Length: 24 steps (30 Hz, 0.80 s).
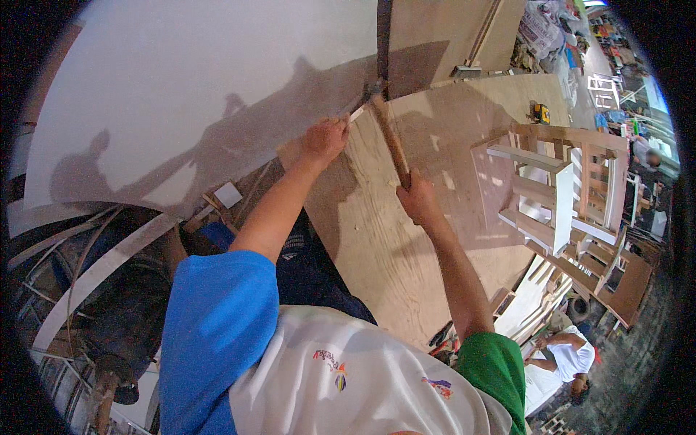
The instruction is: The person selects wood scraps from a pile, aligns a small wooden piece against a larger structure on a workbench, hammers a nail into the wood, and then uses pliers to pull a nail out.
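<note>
My right hand [419, 197] is wrapped round the wooden handle of a hammer [392, 143], its dark head up at the edge of a large white panel [217, 65]. Beside the hammer head, my left hand [325, 141] is closed on a slim pale stick-like piece [357, 114]. One end of that piece reaches toward the hammer head; its exact kind is too small to tell. Beneath both arms lies a broad plywood sheet [384, 246]. Shadows fall across the panel and the plywood.
On the plywood's right stands a wooden slatted frame [558, 181], with a yellow tape measure [540, 112] behind it. Sacks [540, 29] are piled at the far right. Another person [569, 355] in white sits at lower right. Curved strips and dark equipment [123, 312] crowd the lower left.
</note>
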### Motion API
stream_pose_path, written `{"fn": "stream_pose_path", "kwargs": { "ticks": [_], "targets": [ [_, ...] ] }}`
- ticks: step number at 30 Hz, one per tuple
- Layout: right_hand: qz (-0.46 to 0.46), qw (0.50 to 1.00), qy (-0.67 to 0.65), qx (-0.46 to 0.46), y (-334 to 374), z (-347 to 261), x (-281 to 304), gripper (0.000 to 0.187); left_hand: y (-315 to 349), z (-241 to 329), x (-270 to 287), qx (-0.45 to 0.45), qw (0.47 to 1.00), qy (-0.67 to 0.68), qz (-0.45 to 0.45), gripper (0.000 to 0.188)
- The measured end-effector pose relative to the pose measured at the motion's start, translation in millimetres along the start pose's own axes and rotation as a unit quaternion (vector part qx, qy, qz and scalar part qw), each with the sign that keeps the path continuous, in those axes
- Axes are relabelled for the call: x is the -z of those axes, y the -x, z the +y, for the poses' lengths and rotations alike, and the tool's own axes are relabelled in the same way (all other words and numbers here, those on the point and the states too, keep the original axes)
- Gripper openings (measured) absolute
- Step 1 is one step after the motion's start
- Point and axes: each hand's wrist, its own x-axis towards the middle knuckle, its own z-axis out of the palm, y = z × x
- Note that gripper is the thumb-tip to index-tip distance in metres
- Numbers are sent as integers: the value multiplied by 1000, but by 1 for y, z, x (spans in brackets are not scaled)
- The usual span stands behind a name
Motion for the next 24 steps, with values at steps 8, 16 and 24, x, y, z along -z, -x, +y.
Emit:
{"fn": "stream_pose_path", "kwargs": {
  "ticks": [8,16,24],
  "targets": [
    [11,999,-18,28,12,29,-27,34,12,9,16,23,998,50,-17,25],
    [19,998,-62,-22,0,24,-28,39,-7,-17,-17,-19,999,-1,45,34],
    [14,992,-109,-58,26,17,-13,37,13,18,36,61,990,73,-100,31]
  ]
}}
